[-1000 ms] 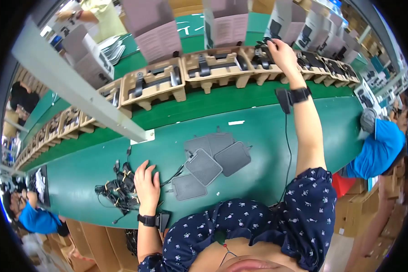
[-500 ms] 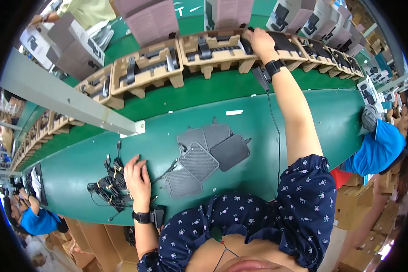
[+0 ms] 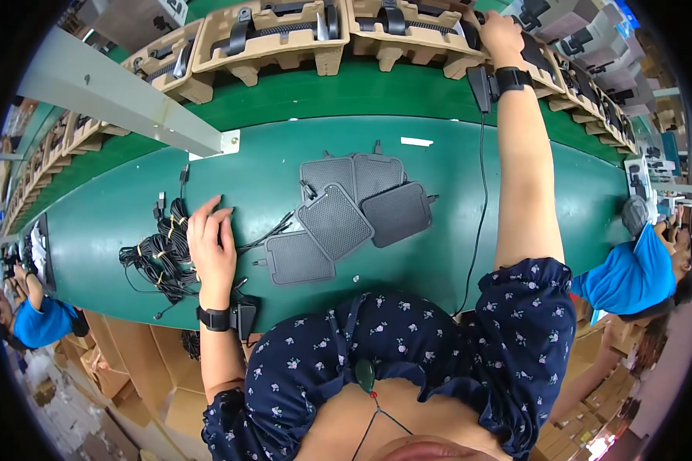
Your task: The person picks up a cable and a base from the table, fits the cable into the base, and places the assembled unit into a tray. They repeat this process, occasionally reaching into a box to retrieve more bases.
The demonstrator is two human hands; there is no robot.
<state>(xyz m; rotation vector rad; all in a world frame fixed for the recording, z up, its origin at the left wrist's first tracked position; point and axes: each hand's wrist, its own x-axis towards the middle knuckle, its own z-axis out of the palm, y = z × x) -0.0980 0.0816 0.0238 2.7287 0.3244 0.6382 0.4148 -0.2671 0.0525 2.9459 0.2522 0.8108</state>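
My left hand [image 3: 212,250] rests on the green table with its fingers stretched out and apart, holding nothing. Beside it lies a bundle of black cables [image 3: 161,250] tied in loops. Several flat dark grey mesh pads [image 3: 334,223] with short plugs overlap in the middle of the table. My right arm reaches far forward, and my right hand [image 3: 503,38] is curled over the edge of a brown moulded tray [image 3: 419,34]. Its fingers close around something dark there, whose kind I cannot make out. A black strap device sits on each wrist.
More moulded trays [image 3: 273,52] holding black parts stand in a row along the green belt [image 3: 307,96]. A grey metal post [image 3: 115,92] slants in at the left. Printed boxes [image 3: 600,42] stand behind the trays. Co-workers in blue [image 3: 630,269] sit at both sides.
The view has shifted, so the table and trays appear higher up. My right hand stays at the trays, further right in the view. My left hand still lies by the cables.
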